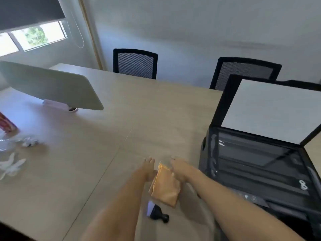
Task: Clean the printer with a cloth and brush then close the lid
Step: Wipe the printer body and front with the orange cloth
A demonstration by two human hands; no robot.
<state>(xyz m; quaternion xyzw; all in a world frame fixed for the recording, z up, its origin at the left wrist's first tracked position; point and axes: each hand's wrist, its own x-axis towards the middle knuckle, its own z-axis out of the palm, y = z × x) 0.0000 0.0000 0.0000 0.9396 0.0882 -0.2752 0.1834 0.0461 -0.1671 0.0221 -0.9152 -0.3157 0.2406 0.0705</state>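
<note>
A black printer (257, 173) sits at the right of the wooden table (107, 136), its lid (271, 110) raised upright and showing a white underside above the dark scanner glass. An orange cloth (165, 186) hangs folded just above the table between my two hands. My left hand (148, 168) holds its left edge and my right hand (178, 168) grips its right edge. A small black brush with pale bristles (156, 212) lies on the table below the cloth, near my left forearm.
A grey desk divider (52, 86) stands at the left rear. Two black mesh chairs (135, 63) (243, 72) are behind the table. White plastic scraps (12, 164) and a red packet (7, 123) lie at the far left.
</note>
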